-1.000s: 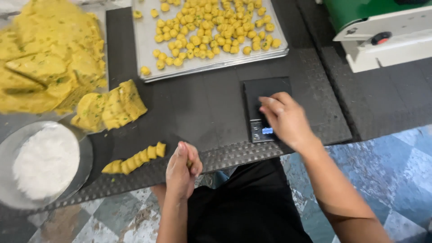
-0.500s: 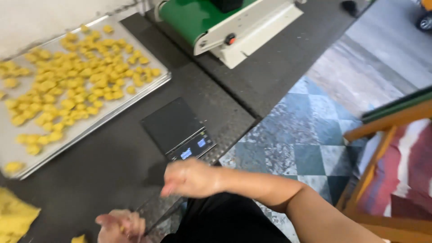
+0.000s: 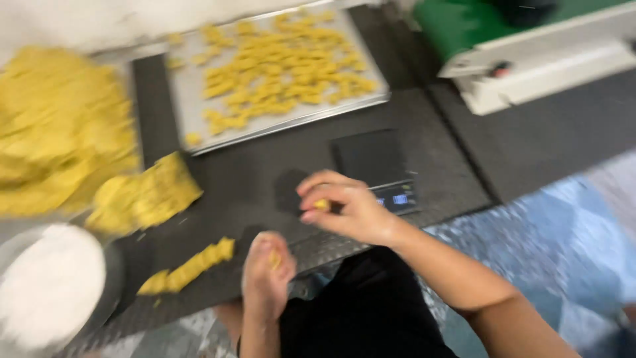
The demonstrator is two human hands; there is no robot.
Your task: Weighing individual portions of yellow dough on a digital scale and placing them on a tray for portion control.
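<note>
A small yellow dough piece sits pinched in my right hand, just in front of the black scale. My left hand curls around another yellow bit — beside the cut dough strip, flour bowl further left.

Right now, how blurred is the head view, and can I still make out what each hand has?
Head view: heavy motion blur throughout, lighting even, no glare. The right hand pinches a small yellow dough piece in front of the black scale; the left hand shows something yellow too, too smeared to identify. The tray pieces blur into streaks.
</note>
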